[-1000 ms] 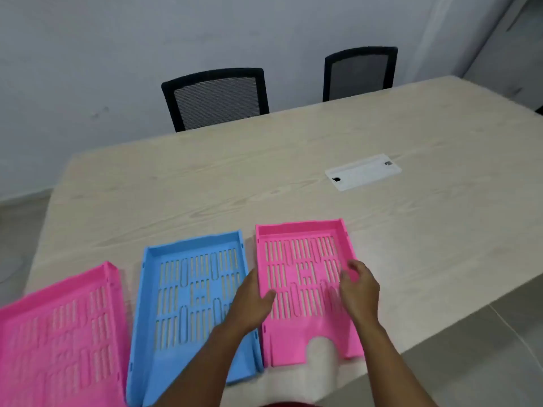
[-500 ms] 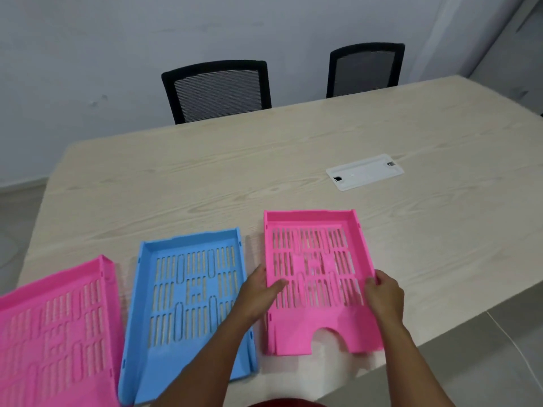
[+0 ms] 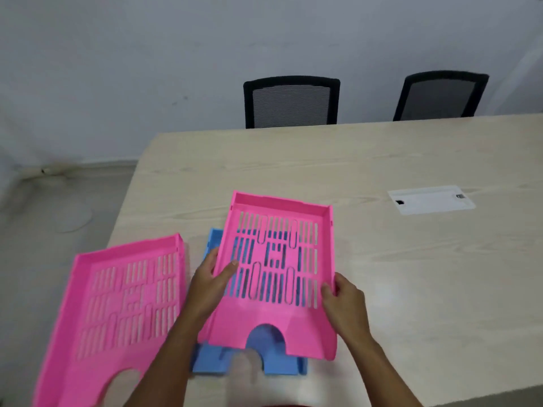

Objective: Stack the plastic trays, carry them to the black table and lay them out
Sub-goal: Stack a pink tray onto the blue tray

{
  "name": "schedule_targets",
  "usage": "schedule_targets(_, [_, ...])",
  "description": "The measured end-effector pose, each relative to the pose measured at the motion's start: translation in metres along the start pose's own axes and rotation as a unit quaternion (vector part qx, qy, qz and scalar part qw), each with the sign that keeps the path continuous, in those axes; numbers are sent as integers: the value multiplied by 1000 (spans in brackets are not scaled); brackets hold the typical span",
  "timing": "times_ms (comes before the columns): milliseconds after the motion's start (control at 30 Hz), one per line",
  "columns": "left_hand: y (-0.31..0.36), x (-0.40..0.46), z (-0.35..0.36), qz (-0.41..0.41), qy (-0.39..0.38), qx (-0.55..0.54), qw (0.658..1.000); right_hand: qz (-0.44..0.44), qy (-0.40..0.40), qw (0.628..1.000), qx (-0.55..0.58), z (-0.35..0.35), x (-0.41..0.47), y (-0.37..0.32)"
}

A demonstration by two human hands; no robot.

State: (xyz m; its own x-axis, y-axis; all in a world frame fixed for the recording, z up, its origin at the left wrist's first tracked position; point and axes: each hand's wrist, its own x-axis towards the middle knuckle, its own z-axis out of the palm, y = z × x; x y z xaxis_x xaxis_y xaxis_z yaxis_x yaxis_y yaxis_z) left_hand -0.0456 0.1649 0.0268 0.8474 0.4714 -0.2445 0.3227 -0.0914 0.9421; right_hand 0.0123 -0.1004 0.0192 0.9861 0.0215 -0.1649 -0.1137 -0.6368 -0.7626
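I hold a pink slotted plastic tray (image 3: 279, 239) in both hands, lifted and hovering over the blue tray (image 3: 282, 365). My left hand (image 3: 210, 282) grips its left rim. On the right rim is my right hand (image 3: 342, 298). Only the blue tray's near edge and far left corner show beneath; blue is also visible through the pink slots. A second pink tray (image 3: 117, 301) lies flat on the light wooden table (image 3: 426, 289), left of the blue one.
A white cable cover plate (image 3: 430, 199) is set into the table at right. Two black mesh chairs (image 3: 291, 101) (image 3: 440, 95) stand behind the far edge by the grey wall. Grey floor lies to the left, past the table's left edge.
Both hands have lifted the right pink tray off the table and moved it left, over the blue tray. The view has shifted toward the left.
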Motion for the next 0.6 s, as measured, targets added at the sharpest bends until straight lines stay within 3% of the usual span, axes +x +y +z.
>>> schedule_targets(200, [-35, -27, -57, -45, 12, 7, 999, -35, -67, 997, -30, 52, -27, -3])
schedule_targets(600, [-56, -28, -41, -44, -15, -4, 999, -6, -4, 999, -34, 50, -30, -5])
